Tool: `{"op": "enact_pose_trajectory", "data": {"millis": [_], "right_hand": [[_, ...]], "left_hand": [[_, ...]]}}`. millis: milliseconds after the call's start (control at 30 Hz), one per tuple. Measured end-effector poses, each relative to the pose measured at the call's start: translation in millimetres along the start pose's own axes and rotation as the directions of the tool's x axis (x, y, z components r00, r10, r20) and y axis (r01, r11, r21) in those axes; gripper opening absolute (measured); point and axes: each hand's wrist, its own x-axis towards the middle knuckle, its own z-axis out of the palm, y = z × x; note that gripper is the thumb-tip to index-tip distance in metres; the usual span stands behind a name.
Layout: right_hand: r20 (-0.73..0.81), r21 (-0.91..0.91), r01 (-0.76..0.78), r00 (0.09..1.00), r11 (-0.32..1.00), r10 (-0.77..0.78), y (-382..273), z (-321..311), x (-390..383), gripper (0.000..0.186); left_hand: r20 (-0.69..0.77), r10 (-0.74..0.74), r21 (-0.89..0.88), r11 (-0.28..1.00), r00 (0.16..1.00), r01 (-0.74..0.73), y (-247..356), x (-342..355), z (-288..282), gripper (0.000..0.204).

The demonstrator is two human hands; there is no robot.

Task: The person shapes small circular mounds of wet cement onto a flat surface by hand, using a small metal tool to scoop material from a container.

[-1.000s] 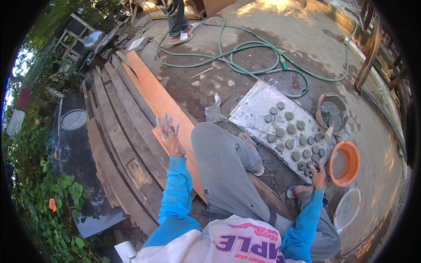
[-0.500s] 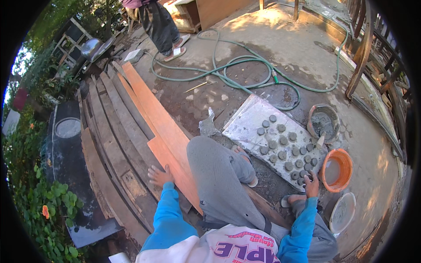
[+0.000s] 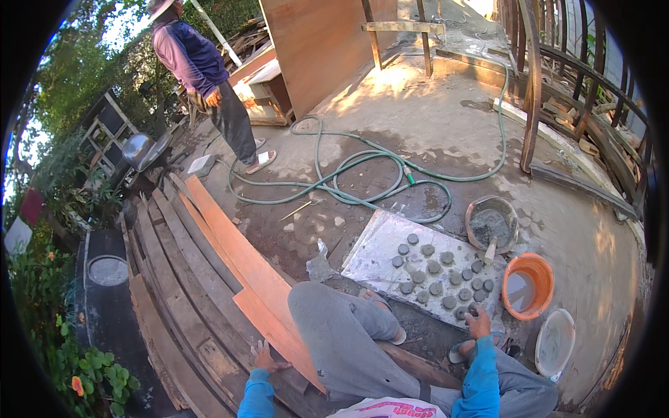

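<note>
My left hand (image 3: 265, 357) rests on the stacked wooden planks, beside the edge of an orange-brown board (image 3: 272, 306). Its fingers are spread and it holds nothing. At the near right corner of a pale, cement-smeared board (image 3: 373, 259), my right hand (image 3: 479, 324) has its fingers closed on a small dark grey cement disc (image 3: 475, 307). Whether that disc is lifted off the board I cannot tell. Several similar cement discs (image 3: 433, 267) lie in loose rows across the board. My bent leg in grey trousers stands between the planks and the board.
Right of the board are a bucket of wet cement (image 3: 490, 224) with a wooden-handled tool (image 3: 490, 249), an orange bucket of water (image 3: 528, 285) and a whitish tub (image 3: 555, 341). A green hose (image 3: 334, 182) coils beyond. Another person (image 3: 202, 76) stands at far left.
The view has tilted up, bringing the other person's upper body into sight. My right hand has shifted slightly along the near edge of the discs. My left hand stays on the planks.
</note>
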Motion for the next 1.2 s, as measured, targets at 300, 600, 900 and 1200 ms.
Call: {"op": "enact_pose_trajectory", "data": {"millis": [300, 600, 900, 1200], "right_hand": [[-0.018, -0.085, 0.127, 0.991, 0.988, -0.129, 61.9, 11.0, 25.8, 0.039], [0.045, -0.119, 0.148, 0.989, 0.982, -0.144, 54.5, 20.9, 23.4, 0.038], [0.069, -0.335, 0.163, 0.986, 0.928, -0.149, 69.0, 18.3, 6.3, 0.040], [0.251, -0.567, 0.113, 0.967, 0.816, 0.040, 103.2, 21.4, 6.7, 0.053]], "left_hand": [[-0.112, 0.334, 0.400, 0.877, 0.936, -0.265, 75.9, -14.6, -58.4, 0.132], [0.359, 0.325, -0.411, 0.897, 0.875, -0.164, 6.1, 56.1, -31.0, 0.096], [-0.252, -0.019, 0.063, 0.997, 0.968, 0.036, 84.2, 16.5, -18.4, 0.063], [-0.333, -0.288, 0.032, 0.948, 0.898, 0.316, 58.6, 50.8, -2.9, 0.054]]}}
